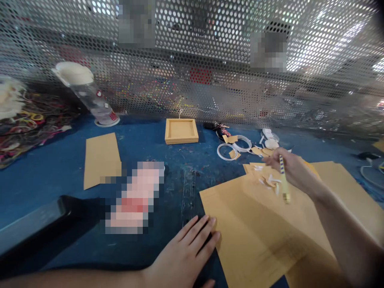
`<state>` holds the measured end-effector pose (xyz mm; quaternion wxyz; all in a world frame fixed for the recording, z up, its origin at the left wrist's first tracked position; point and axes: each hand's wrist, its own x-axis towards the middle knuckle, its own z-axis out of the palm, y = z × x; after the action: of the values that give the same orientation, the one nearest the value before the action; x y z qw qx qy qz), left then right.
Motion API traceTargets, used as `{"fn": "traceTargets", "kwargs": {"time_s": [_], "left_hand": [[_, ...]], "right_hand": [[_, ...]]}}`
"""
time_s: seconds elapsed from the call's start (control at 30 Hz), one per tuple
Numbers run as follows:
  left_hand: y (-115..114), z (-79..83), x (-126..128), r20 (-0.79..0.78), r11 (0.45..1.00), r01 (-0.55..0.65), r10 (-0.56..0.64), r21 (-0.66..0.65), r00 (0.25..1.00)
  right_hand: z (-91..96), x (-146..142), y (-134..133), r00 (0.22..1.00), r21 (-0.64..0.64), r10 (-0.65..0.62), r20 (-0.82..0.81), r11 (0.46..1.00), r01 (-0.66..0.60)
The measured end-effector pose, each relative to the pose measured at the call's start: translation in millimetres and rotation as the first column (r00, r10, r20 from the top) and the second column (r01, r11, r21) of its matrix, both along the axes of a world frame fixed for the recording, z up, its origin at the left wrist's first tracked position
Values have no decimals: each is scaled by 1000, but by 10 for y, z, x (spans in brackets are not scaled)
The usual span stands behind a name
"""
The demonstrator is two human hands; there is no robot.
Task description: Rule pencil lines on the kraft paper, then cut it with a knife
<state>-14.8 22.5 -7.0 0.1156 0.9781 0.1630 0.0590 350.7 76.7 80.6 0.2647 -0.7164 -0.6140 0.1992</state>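
Observation:
My left hand point(192, 248) lies flat with its fingers spread, the fingertips at the left edge of a large brown card sheet point(255, 224). On the right, my right hand point(285, 164) is above the far part of the sheet. Its fingers are closed around a slim yellow tool point(284, 184) with a blue-and-white patterned part; its exact kind is unclear. Small white and brown scraps point(270, 181) lie on the sheet just left of that tool. A clear ruler point(189, 192) rests on the blue table beyond my left hand.
A small wooden tray point(181, 140) stands near the perforated metal screen point(168, 88). White tape rolls point(227, 152) and keys are right of it. A smaller brown card point(102, 160), a clear container point(96, 102), tangled threads point(45, 116) and a dark long object point(39, 220) occupy the left.

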Motion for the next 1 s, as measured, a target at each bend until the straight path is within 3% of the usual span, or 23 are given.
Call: {"fn": "traceTargets", "kwargs": {"time_s": [0.07, 0.13, 0.2, 0.3, 0.4, 0.53, 0.63, 0.77, 1.0], "left_hand": [[1, 12, 0, 8, 1000, 4, -3, -26, 1000], [2, 14, -1, 12, 999, 4, -4, -39, 1000], [2, 11, 0, 18, 999, 0, 1, -39, 1000], [4, 6, 2, 28, 1000, 0, 0, -29, 1000], [11, -4, 4, 32, 1000, 10, -9, -2, 999], [28, -44, 1, 46, 996, 19, -23, 83, 999], [33, -77, -1, 59, 989, 10, -19, 149, 998], [23, -88, 6, 62, 979, -21, 9, 204, 998], [17, -47, 7, 43, 994, -5, 0, 109, 999]], "right_hand": [[81, -195, -81, 991, -20, 48, -121, 999, -51], [116, -458, -170, 939, -137, 116, -323, 976, -168], [80, -749, -229, 915, -159, 136, -381, 965, -209], [-92, -1118, -203, 899, -206, 160, -408, 943, -262], [-338, -1320, -76, 851, -150, 151, -503, 954, -258], [-639, -1362, 39, 832, -49, 82, -548, 990, -130], [-772, -1315, 45, 852, -11, 84, -517, 994, -105], [-837, -1272, 43, 906, 20, 84, -414, 996, -84], [-850, -1291, 52, 922, 34, 76, -380, 997, -69]]}}
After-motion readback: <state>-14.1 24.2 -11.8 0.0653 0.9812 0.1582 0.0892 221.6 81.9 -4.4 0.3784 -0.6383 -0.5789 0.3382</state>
